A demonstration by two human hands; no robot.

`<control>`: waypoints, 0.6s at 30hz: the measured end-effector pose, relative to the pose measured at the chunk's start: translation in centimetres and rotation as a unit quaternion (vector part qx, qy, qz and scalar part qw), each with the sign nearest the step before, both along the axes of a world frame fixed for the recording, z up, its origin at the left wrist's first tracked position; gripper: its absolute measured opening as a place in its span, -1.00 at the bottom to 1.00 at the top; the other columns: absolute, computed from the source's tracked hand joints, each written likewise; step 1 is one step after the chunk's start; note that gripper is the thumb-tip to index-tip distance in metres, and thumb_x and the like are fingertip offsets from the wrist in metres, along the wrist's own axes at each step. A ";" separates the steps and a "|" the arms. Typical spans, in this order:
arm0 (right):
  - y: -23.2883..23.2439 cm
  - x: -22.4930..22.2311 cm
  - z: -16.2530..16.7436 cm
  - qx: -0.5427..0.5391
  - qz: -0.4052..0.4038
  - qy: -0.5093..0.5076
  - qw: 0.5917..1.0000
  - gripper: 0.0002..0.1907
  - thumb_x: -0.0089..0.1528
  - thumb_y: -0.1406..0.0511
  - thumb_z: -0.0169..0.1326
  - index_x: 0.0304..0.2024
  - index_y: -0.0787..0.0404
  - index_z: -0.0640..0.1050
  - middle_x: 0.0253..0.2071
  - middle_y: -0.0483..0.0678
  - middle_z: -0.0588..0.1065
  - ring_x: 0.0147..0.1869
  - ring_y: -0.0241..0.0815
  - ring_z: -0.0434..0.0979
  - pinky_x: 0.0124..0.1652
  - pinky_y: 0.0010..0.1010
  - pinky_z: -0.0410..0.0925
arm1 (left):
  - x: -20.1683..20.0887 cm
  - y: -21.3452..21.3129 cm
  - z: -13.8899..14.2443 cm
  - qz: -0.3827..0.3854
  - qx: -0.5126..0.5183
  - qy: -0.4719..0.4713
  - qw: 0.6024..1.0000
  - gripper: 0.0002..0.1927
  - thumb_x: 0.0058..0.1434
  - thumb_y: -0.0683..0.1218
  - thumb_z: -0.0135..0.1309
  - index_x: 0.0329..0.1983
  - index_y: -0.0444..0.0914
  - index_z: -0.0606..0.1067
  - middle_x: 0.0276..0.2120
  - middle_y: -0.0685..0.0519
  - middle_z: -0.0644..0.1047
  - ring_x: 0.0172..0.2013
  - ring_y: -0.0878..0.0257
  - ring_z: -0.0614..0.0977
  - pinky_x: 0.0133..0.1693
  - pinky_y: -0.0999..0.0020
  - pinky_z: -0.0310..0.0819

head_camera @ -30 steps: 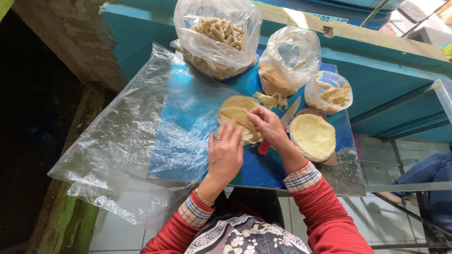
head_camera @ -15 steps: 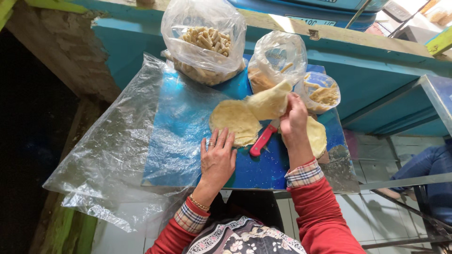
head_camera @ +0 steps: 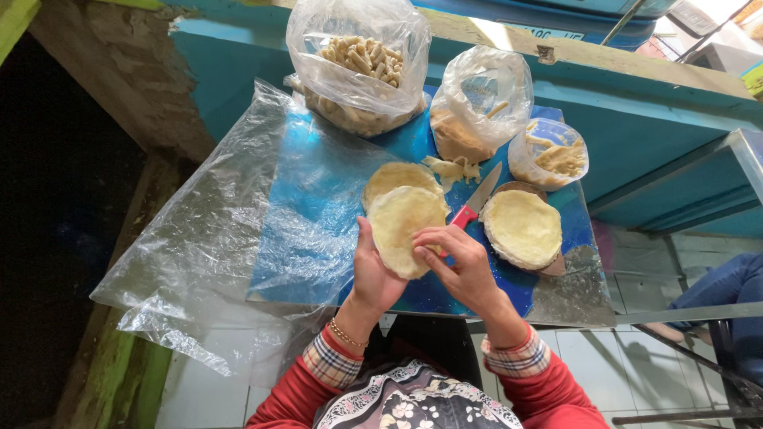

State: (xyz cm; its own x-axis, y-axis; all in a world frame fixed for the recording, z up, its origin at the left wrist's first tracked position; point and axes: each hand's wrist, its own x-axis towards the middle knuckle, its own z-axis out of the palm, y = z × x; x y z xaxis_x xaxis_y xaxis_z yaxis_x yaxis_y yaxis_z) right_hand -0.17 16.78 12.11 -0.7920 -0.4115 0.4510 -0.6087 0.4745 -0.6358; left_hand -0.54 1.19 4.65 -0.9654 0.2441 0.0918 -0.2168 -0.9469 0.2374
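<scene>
your left hand (head_camera: 373,274) cups a thin round wrapper (head_camera: 407,229) from below, fingers spread flat under it, just above the blue board (head_camera: 318,214). your right hand (head_camera: 459,266) pinches its near edge, fingers narrow. support the sheet evenly; it will likely tear if pulled. a second wrapper (head_camera: 393,176) lies beneath; red-handled knife (head_camera: 475,205) just beside.

Wrapper (head_camera: 404,229) lifted off table, now in hands.

Blue table (head_camera: 445,294) — clear plastic sheet (head_camera: 238,214), three bags, red-handled knife (head_camera: 475,202), wrapper stack (head_camera: 520,229).
</scene>
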 end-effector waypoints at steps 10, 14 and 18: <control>-1.5 0.7 -3.1 -0.131 -0.045 -0.063 0.988 -0.72 0.10 0.39 0.37 -0.21 0.27 0.55 -0.20 -0.09 0.50 -0.19 -0.30 0.57 -0.19 -0.49 0.46 | 1.2 2.5 -2.6 -0.015 -0.085 0.039 0.995 -0.25 0.51 0.31 -0.44 0.45 -0.36 0.20 0.29 -0.10 0.41 0.30 0.07 0.44 0.33 0.17 0.29; -1.4 0.8 -3.3 -0.118 -0.024 -0.045 0.992 -0.73 0.08 0.41 0.37 -0.21 0.27 0.57 -0.13 -0.05 0.49 -0.13 -0.28 0.57 -0.14 -0.49 0.46 | 1.2 2.4 -3.5 0.016 -0.100 0.030 0.994 -0.29 0.54 0.28 -0.38 0.46 -0.34 0.22 0.23 -0.06 0.42 0.25 0.12 0.45 0.27 0.20 0.31; -1.2 0.4 -3.7 -0.196 -0.004 -0.156 0.968 -0.88 0.23 0.42 0.27 -0.19 0.29 0.60 -0.06 -0.05 0.49 -0.05 -0.28 0.59 -0.03 -0.47 0.50 | 1.2 2.4 -3.8 0.001 -0.091 0.029 0.995 -0.27 0.48 0.31 -0.38 0.43 -0.32 0.22 0.24 -0.03 0.43 0.24 0.18 0.47 0.25 0.24 0.33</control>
